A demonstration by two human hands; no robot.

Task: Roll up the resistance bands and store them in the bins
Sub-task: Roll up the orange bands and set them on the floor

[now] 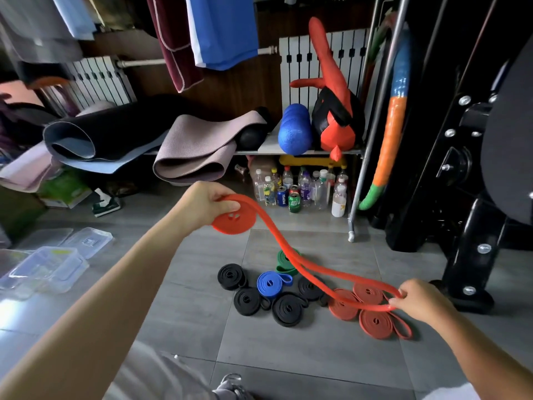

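Observation:
My left hand (202, 204) grips the coiled part of an orange-red resistance band (234, 220), held up in the air. The band's loose tail (302, 267) sags down and to the right, where my right hand (418, 298) pinches its far loop end. Beneath it on the grey tile floor lie rolled bands: several black ones (285, 308), a blue one (269, 282), a green one (285, 259) and three red ones (375, 321). Clear plastic bins (49, 268) with lids stand on the floor at the left.
A low shelf (288, 151) holds rolled mats, a blue foam roller (294, 128) and red pads. Bottles and cans (300, 189) crowd the floor under it. A black machine frame (461, 197) fills the right side. My shoe (230, 385) shows at the bottom.

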